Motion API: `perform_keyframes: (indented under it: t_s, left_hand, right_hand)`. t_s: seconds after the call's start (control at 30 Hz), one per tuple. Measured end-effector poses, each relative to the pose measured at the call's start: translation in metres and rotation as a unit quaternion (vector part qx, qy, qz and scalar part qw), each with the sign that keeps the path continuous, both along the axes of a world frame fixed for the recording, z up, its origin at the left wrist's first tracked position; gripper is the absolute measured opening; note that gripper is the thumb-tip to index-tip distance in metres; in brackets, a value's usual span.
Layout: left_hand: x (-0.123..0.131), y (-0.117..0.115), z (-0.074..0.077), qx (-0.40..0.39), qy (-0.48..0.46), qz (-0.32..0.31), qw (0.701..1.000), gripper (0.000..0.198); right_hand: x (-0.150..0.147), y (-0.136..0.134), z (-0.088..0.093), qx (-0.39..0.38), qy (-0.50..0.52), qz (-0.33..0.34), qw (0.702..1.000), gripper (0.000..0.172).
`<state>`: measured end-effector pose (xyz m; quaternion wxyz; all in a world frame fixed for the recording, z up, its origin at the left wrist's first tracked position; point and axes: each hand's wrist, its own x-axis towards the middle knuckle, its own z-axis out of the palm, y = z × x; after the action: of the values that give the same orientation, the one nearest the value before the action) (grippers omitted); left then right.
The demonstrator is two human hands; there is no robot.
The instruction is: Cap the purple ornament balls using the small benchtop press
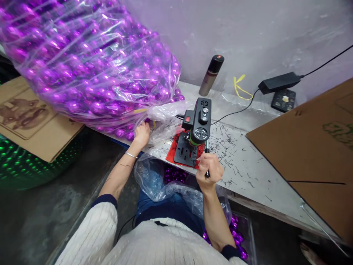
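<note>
My right hand (209, 171) is wrapped round the black-gripped lever of a small black bench press machine (202, 121) with a red switch and round vents. The machine's slotted base plate (186, 149) stands on a red cloth (172, 151) at the table's front edge. At the opening of a big clear plastic bag (110, 59) full of shiny purple balls, my left hand (142, 133) has its fingers curled in among the balls. Whether it grips one is hidden. A purple ball (128, 134) lies just left of its fingers.
Small dark wire bits litter the white table (256, 176). Behind the machine stand a flask (211, 75), a yellow strap (242, 88) and a power adapter (280, 82). A cardboard box (311, 147) bounds the right. Below are a bag of purple balls (175, 174) and a crate (249, 235).
</note>
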<state>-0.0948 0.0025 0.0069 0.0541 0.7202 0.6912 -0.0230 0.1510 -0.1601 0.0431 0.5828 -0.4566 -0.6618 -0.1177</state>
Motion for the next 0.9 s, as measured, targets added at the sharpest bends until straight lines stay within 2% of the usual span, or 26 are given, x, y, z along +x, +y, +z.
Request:
perform_keyframes:
  t_s: [0.1,0.23,0.37,0.5,0.57,0.63,0.67,0.7,0.73,0.8,0.87,0.9]
  left_hand:
    - [-0.003,-0.009,0.004,-0.003,0.03,-0.038,0.999,0.061]
    - [-0.004,-0.007,0.004,-0.02,0.069,-0.05,0.996,0.07]
    - [-0.002,0.003,0.006,-0.02,0.072,-0.054,0.996,0.065]
    - [-0.004,0.009,0.018,-0.012,0.072,-0.072,0.995,0.052]
    - [-0.006,0.006,0.024,0.009,0.026,-0.079,0.996,0.051]
    - [-0.007,-0.001,0.027,0.039,-0.1,-0.071,0.992,0.058]
    - [-0.006,-0.007,0.027,0.045,-0.2,-0.056,0.977,0.06]
    - [-0.004,-0.013,0.025,0.037,-0.315,-0.035,0.948,0.061]
    - [-0.001,-0.021,0.022,0.013,-0.432,-0.01,0.902,0.06]
    - [0.008,-0.04,0.012,-0.07,-0.622,0.04,0.779,0.056]
    - [0.019,-0.061,-0.001,-0.148,-0.728,0.077,0.665,0.052]
    - [0.025,-0.07,-0.007,-0.174,-0.757,0.088,0.624,0.048]
  right_hand:
    - [0.0,0.0,-0.002,-0.004,0.002,-0.003,1.0,0.024]
    - [0.0,0.0,-0.004,0.0,0.001,-0.005,1.0,0.023]
    - [0.001,0.0,-0.003,-0.004,-0.003,-0.003,1.0,0.023]
    - [0.001,0.0,-0.002,-0.001,-0.01,0.001,1.0,0.023]
    - [0.001,0.001,-0.001,0.0,-0.008,0.003,1.0,0.023]
    - [0.001,0.001,0.001,0.004,-0.005,0.005,1.0,0.024]
    - [0.001,0.002,0.001,0.006,-0.004,0.004,1.0,0.024]
    - [0.001,0.002,0.002,0.009,-0.004,0.001,1.0,0.024]
    - [0.001,0.002,0.004,0.012,-0.005,-0.002,1.0,0.025]
    - [0.002,0.003,0.006,0.014,-0.007,-0.008,1.0,0.025]
    - [0.003,0.004,0.008,0.014,-0.007,-0.01,1.0,0.026]
    - [0.004,0.004,0.009,0.013,-0.007,-0.009,1.0,0.026]
